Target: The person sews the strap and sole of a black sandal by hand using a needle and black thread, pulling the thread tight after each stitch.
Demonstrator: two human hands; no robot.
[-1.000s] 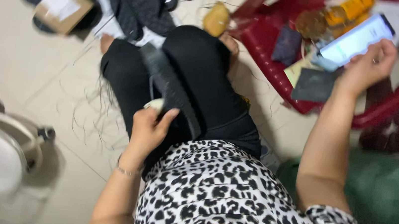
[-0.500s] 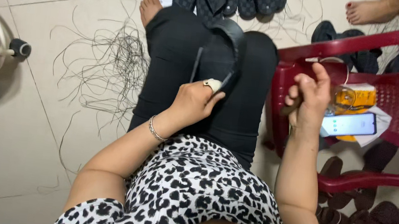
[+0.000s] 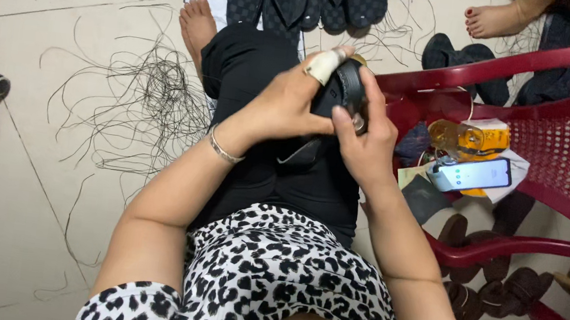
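Both forearms are extending forward from the body and converging over the lap. The left hand (image 3: 284, 106) is resting with its back facing up, fingers curling closed, its index finger (image 3: 326, 64) wearing a pale wrap and a thin bangle sitting at the wrist. The right hand (image 3: 365, 144) is meeting it from the opposite side, thumb pressing upward, fingers wrapping in a grip.

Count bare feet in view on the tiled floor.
2: one bare foot beside the tangled dark threads, one bare foot with painted toenails at top right. Others may be hidden.
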